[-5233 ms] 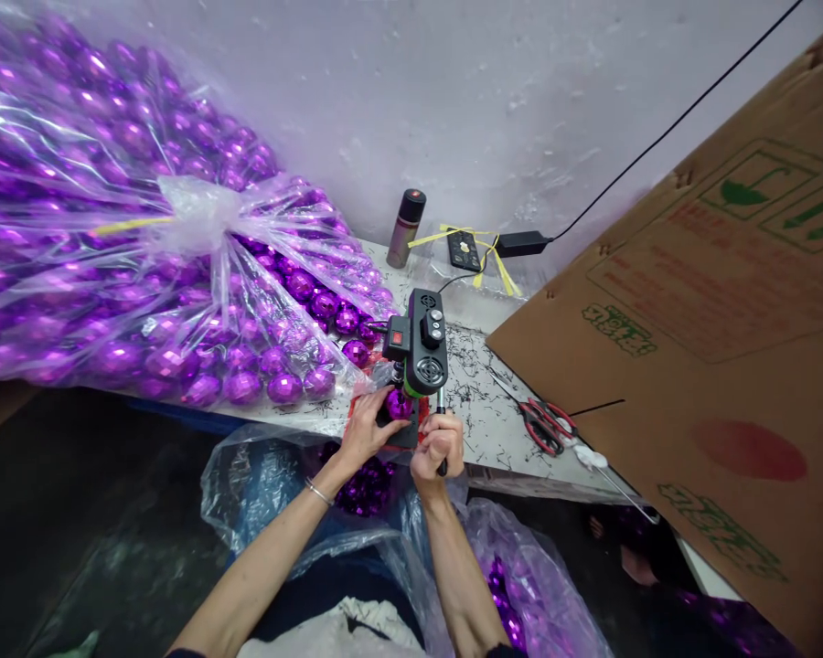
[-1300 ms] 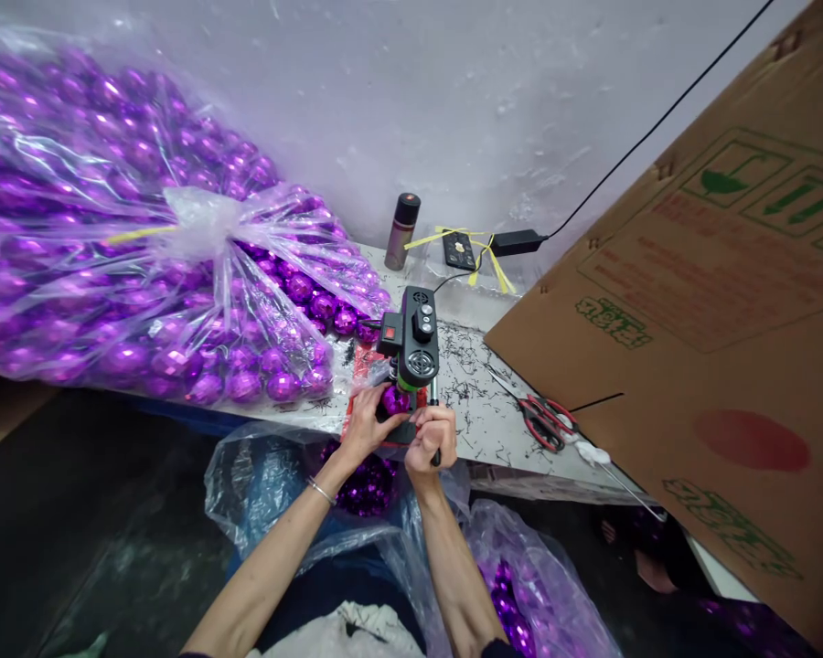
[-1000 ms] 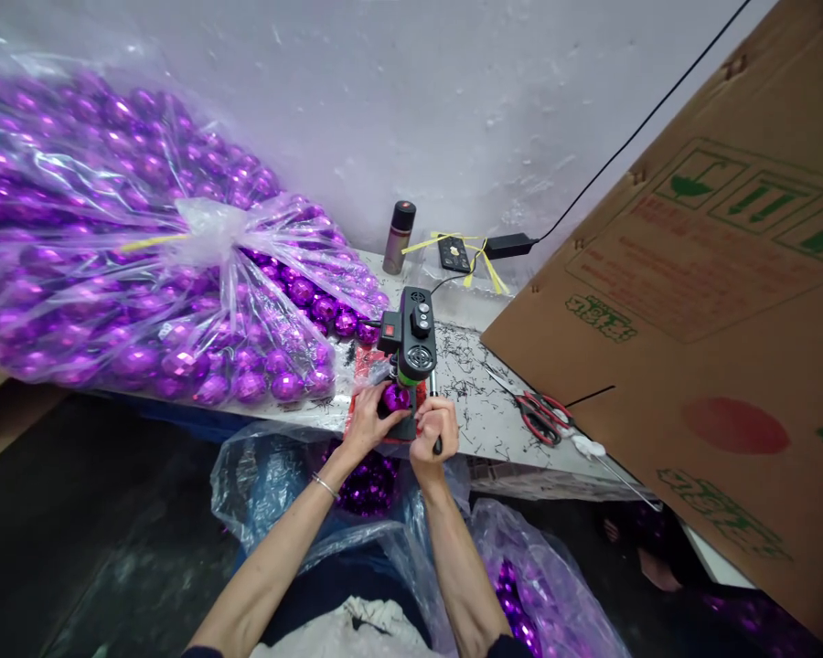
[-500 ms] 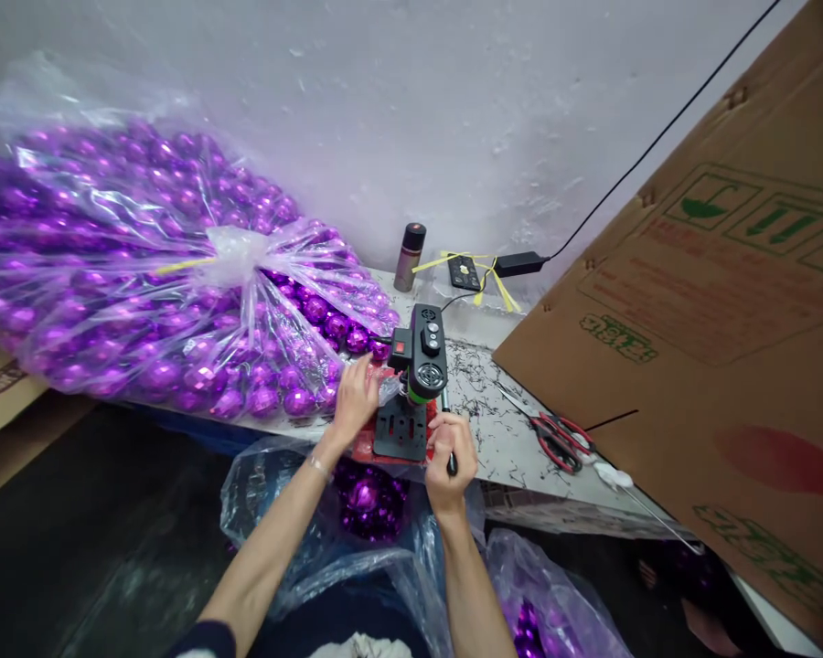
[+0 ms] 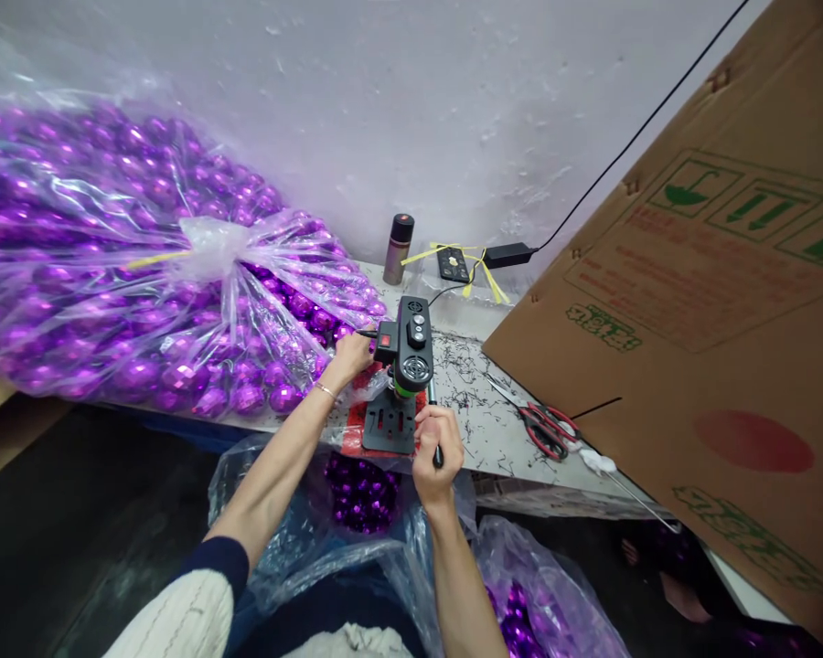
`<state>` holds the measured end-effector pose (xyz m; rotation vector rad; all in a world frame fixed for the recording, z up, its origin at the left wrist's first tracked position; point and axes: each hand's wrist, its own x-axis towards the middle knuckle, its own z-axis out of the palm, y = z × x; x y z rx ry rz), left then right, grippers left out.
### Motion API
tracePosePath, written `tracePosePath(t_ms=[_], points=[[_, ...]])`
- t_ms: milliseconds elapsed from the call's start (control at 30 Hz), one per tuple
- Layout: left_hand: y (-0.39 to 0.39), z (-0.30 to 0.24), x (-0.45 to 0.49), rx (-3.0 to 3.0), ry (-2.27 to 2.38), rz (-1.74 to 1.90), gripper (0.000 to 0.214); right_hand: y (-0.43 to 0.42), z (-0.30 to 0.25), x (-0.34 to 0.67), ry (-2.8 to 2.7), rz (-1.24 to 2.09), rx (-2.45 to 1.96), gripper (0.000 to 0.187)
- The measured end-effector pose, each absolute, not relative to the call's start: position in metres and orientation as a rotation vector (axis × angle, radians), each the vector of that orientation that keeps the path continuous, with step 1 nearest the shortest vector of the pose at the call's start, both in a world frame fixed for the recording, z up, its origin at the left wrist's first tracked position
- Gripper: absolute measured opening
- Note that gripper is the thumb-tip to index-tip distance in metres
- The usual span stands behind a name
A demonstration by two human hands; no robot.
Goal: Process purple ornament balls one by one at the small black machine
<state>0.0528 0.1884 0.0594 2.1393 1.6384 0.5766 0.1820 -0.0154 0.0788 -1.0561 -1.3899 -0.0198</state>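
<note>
My right hand is closed round the black-gripped lever on the right side of a small black bench machine. This machine has two round vents and a red switch, and stands over a slotted black base plate on a red base. Beyond the plate, my left hand reaches to the shiny purple balls at the opening of a big clear bag, close to the switch box. Its fingertips are hidden there. Below the bench edge, an open clear bag holds more purple balls.
A spray can and a black power adapter stand by the wall. Red-handled scissors lie right of the machine, against a large cardboard box. Black scraps litter the white bench. Another purple-filled bag is below right.
My left hand has moved forward from beside the base plate to the purple balls. A bright ball seen above the lower bag's pile no longer stands out. My right hand stays on the lever.
</note>
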Motion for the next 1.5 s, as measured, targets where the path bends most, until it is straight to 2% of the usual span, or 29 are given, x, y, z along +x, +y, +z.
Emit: tracePosePath(t_ms=[100,233,367,500,600,733,1067,1500], points=[[0.162,0.055,0.033,1.95,1.611,0.694,0.04,-0.015,0.084,0.183,-1.386,-0.022,-1.048,0.03],[0.11,0.036,0.013,1.323,1.357,1.074,0.057,-0.013,0.094,0.184,-1.38,-0.002,-1.049,0.031],[0.061,0.006,0.019,1.073,1.154,1.195,0.072,-0.01,0.105,0.185,-1.364,0.025,-1.048,0.032],[0.039,-0.021,0.039,1.194,1.087,1.226,0.074,-0.007,0.12,0.185,-1.356,0.041,-1.096,0.033],[0.037,-0.032,0.052,1.371,1.146,1.254,0.066,-0.006,0.128,0.185,-1.379,0.024,-1.144,0.034],[0.041,-0.035,0.059,1.601,1.236,1.229,0.057,-0.008,0.129,0.186,-1.392,0.007,-1.149,0.035],[0.044,-0.042,0.061,1.963,1.179,1.173,0.057,-0.012,0.114,0.188,-1.394,0.036,-1.102,0.032],[0.045,-0.048,0.06,1.951,1.167,1.213,0.056,-0.011,0.048,0.183,-1.399,-0.116,-1.051,0.029]])
